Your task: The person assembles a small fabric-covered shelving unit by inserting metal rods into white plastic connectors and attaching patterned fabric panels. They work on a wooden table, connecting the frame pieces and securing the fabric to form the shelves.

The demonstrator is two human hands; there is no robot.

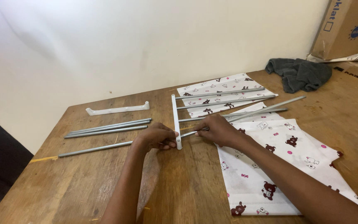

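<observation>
1. A worn wooden surface (83, 182) fills the lower view, scratched and knotted.
2. Behind the surface rises a plain cream wall (146, 41), evenly lit.
3. A cardboard box (344, 29) leans against the wall at the surface's far right corner.
4. Left of the surface lies dark shadow.

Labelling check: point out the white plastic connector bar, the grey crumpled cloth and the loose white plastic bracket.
white plastic connector bar (174, 118), head view, mid-length
grey crumpled cloth (298, 74), head view, centre folds
loose white plastic bracket (117, 109), head view, middle span
</observation>
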